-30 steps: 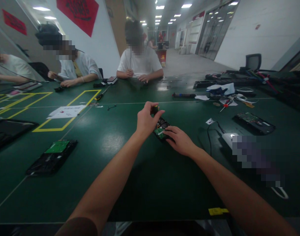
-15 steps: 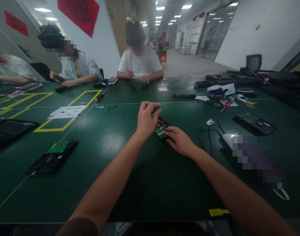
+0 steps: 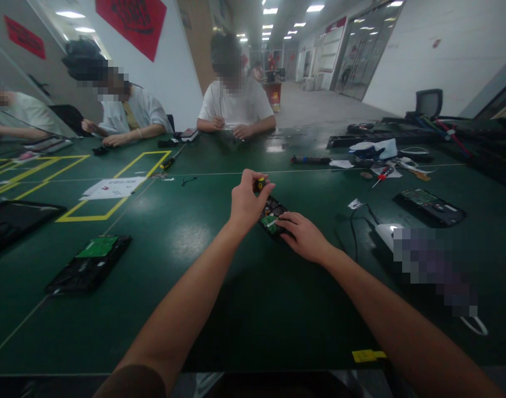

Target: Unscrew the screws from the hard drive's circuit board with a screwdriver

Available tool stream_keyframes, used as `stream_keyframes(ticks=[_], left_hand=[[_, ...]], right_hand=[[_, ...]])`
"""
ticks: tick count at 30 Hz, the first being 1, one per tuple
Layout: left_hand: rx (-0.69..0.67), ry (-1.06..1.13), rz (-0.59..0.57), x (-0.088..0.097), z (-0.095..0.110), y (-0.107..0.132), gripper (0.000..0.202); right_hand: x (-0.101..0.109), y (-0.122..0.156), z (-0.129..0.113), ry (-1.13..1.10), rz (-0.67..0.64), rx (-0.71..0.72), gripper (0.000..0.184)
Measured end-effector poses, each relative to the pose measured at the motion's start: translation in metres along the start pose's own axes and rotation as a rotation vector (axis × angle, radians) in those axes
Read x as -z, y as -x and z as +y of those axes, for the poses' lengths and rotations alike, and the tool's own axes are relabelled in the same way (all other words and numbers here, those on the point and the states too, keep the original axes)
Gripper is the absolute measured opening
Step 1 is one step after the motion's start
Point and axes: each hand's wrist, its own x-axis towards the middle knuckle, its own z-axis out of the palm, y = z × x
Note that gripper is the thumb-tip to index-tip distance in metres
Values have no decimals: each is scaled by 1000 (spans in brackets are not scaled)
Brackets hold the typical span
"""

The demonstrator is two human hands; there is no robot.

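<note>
A small opened black device with a green circuit board lies on the dark green table, a little beyond mid-table. My left hand is closed round a screwdriver with a yellow and black handle, held upright over the device. My right hand rests on the device's near right end, fingers bent and pressing it down.
Another opened device with a green board lies at the left, a third at the right. A white adapter with a black cable sits by my right arm. Three people sit across and to the left. Tools and papers clutter the far right.
My left hand's fingers have shifted slightly on the screwdriver handle. The device and my right hand have stayed in place.
</note>
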Motion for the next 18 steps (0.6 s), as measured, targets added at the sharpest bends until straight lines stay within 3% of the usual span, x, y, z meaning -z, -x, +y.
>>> stream_keyframes(ticks=[4,7,18], left_hand=[[-93,-113,-30,4,6,-2,16],[-151,-175,-21,5,10,-3,18],[-126,-203,-69,6,6,-3,25]], right_hand=[[0,0,0,4,-8,4,38],[-2,0,1,20,-9,1,38],[-1,0,1,29,-13,4,39]])
